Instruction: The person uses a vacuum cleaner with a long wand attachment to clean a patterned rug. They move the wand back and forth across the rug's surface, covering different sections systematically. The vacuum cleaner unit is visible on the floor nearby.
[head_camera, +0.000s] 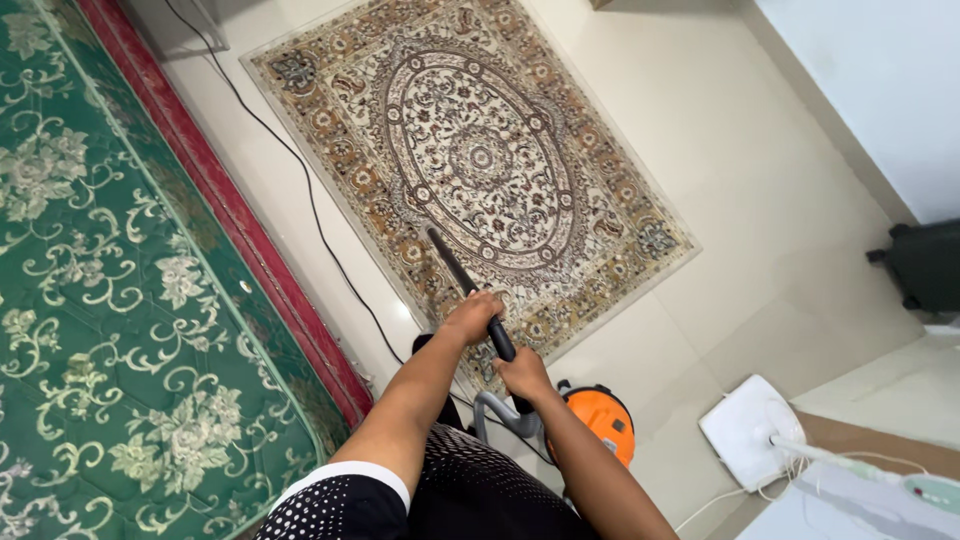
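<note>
A: Standing by the bed, watching. Person has both hands on the black vacuum wand (462, 280). Left hand (474, 318) wrapped around it mid-shaft, right hand (522, 375) closed around it lower down, near where the grey hose (497, 412) joins.

B: Where's the wand pointing?

A: Out over the patterned rug (480, 165), tip resting near the oval medallion's lower left edge. Orange canister (603, 420) sits on the tile floor (760, 200) just behind the hands.

B: How much is done?

A: Can't grade it. Rug pile looks the same all over, no visible debris or stroke lines. My read: somewhere mid-pass, with most of the rug's far end beyond the tip.

B: Anything you can't see?

A: Nozzle head: the tip blends into the pattern, can't make out its shape. Black cable (300, 180) runs along the floor beside the green mattress (110, 290), its far end out of frame. White fan base (745, 430) at right is partly cut off. Dark object (925, 265) at the right edge, can't identify.
</note>
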